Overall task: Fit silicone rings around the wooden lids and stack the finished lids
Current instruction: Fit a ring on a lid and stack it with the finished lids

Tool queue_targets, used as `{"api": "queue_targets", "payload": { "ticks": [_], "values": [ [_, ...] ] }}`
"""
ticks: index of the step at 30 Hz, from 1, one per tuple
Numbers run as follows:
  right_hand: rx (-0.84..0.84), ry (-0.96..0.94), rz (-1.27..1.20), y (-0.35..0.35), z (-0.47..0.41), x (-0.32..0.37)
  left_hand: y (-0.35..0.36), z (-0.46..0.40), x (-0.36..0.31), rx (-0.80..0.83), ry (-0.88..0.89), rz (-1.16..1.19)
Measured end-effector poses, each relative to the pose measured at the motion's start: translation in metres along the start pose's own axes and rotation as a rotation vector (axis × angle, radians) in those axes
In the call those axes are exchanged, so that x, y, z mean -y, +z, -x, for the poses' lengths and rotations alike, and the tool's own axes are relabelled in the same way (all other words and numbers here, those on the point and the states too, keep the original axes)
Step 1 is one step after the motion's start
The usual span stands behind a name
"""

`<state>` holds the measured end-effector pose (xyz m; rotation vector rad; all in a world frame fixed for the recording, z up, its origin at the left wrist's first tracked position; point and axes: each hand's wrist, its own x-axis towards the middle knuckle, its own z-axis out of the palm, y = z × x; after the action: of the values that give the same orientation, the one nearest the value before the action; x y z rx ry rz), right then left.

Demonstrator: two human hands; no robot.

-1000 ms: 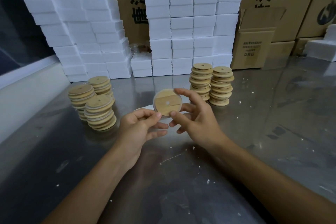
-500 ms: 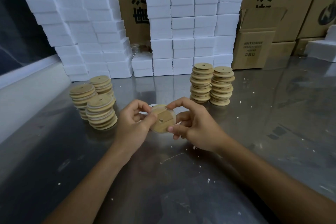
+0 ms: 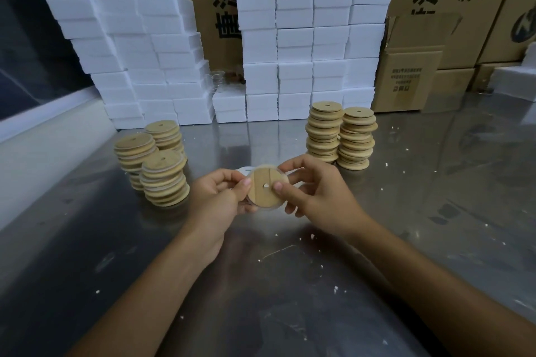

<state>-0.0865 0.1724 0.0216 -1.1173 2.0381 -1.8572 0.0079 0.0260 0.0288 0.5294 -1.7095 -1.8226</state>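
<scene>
I see left hand and right hand both pinching wooden lid above metal table, thumbs on face; translucent silicone ring along rim. Lid stacks left, stacks right.

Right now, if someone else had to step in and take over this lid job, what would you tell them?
Left hand and right hand both pinch one wooden lid above the steel table, a clear silicone ring seemingly round its edge.
Three lid stacks at left look ringed, so probably finished; two stacks at right look bare.
More rings seem to lie behind the hands.
Left: seat this ring, stack the lid, then continue with the right-hand stacks.
</scene>
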Motion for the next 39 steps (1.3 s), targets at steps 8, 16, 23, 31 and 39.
{"api": "queue_targets", "payload": {
  "ticks": [8, 16, 23, 31, 39],
  "values": [
    [0.032, 0.067, -0.178, 0.007, 0.003, 0.006, 0.001, 0.002, -0.003, 0.022, -0.122, 0.218],
    [-0.013, 0.083, -0.245, 0.004, 0.005, 0.014, -0.006, 0.002, 0.005, 0.193, 0.285, -0.305],
    [0.042, 0.074, -0.226, 0.005, 0.007, 0.02, -0.008, 0.0, 0.001, 0.068, 0.444, -0.398],
    [-0.089, 0.039, -0.088, 0.002, 0.005, 0.012, -0.052, -0.02, -0.009, -0.379, 0.692, -0.746],
    [-0.11, 0.003, -0.017, -0.001, 0.003, 0.005, -0.087, -0.043, 0.005, -0.617, 0.38, -0.716]
  ]
}}
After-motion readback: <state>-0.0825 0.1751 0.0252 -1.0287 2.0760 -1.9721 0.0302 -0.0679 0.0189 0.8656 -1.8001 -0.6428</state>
